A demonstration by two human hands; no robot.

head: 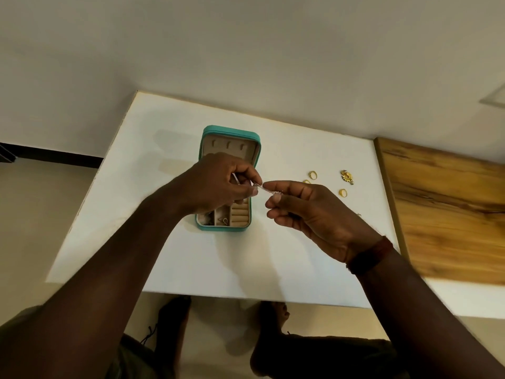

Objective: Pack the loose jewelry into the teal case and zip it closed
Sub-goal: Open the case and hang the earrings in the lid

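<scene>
white table (191,263), beige floor (30,214)

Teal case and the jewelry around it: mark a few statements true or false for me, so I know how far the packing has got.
1. The teal case lies open on the white table. True.
2. Both hands are free and hold nothing. False: the left hand and the right hand pinch a thin silver chain between them, above the case.
3. Gold rings lie on the table to the right of the case. True.
4. All the loose jewelry is already inside the case. False: the rings and a gold ornament are on the table, outside it.
</scene>
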